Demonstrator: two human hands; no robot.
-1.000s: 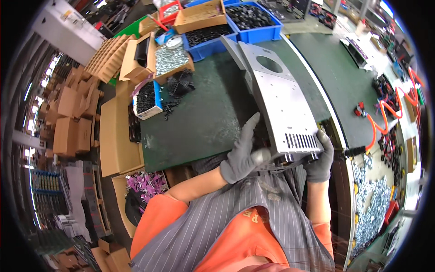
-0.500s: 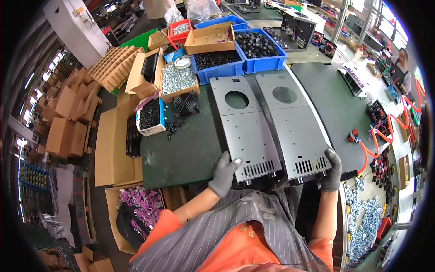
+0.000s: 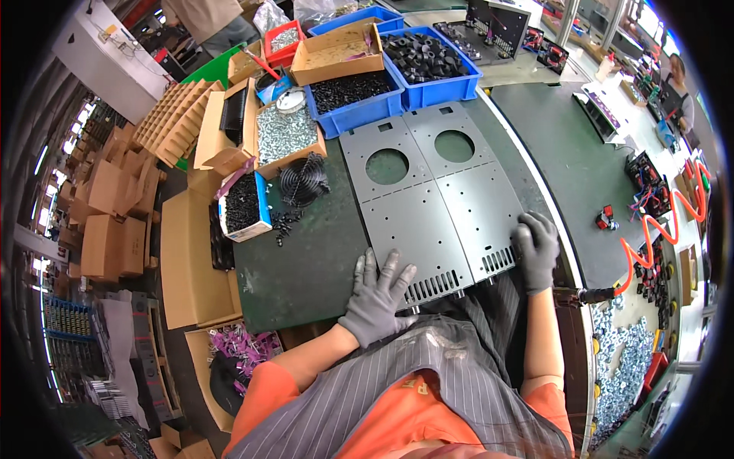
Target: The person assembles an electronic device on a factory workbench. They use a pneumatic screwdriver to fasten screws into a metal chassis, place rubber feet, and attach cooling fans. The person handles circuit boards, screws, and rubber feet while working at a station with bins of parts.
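Observation:
Two flat grey metal panels, the left panel [image 3: 409, 229] and the right panel [image 3: 482, 203], lie side by side on the green work table with their long edges together. Each has a round hole towards its far end, small holes along its length and a row of slots at the near end. My left hand [image 3: 375, 302], in a grey glove, is open, its spread fingers resting at the near left corner of the left panel. Beside the right panel's outer edge is my right hand [image 3: 537, 249], also gloved, with loosely bent fingers and no visible grip.
Blue bins [image 3: 358, 115] of black parts stand beyond the panels. To the left are a carton of screws [image 3: 287, 138], a small box of black parts [image 3: 245, 206] and a black fan guard [image 3: 303, 180]. A coiled orange air hose [image 3: 650, 229] hangs at right, ending in a dark tool.
The two panels, apart before, now meet along their long edges. My left hand has spread out flat; my right hand has moved up and left along the right panel's edge, loosening its grip.

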